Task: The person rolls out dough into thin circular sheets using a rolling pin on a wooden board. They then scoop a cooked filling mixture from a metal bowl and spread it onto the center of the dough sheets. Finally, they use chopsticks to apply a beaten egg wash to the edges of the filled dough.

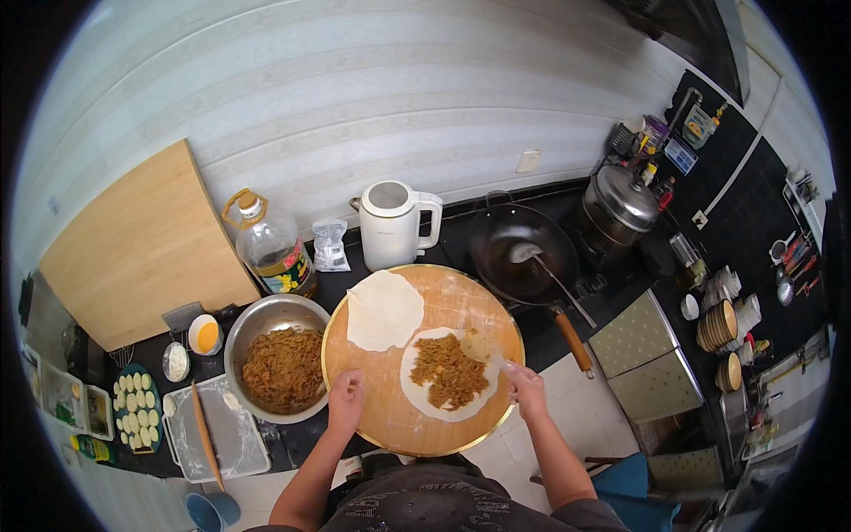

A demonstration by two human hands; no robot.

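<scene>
My right hand (pixel 526 390) is closed round the handle of a pale, see-through spoon (pixel 483 348). The spoon's head rests at the upper right of the brown shredded filling (pixel 450 371), which is spread over a round dough sheet (pixel 425 401). A second, bare dough sheet (pixel 385 310) lies farther back on the round wooden board (pixel 381 417). My left hand (pixel 347 395) is at the board's left rim, its fingers curled together with nothing visible in them. Left of it stands a steel bowl (pixel 241 328) heaped with the same filling.
Behind the board stand a white kettle (pixel 387 232) and an oil bottle (pixel 270 244). A wok (pixel 510 235) sits on the stove at right, its wooden handle jutting forward. A rolling pin (pixel 205 430) crosses a floury tray (pixel 244 439) beside a plate of dough pieces (pixel 136 408).
</scene>
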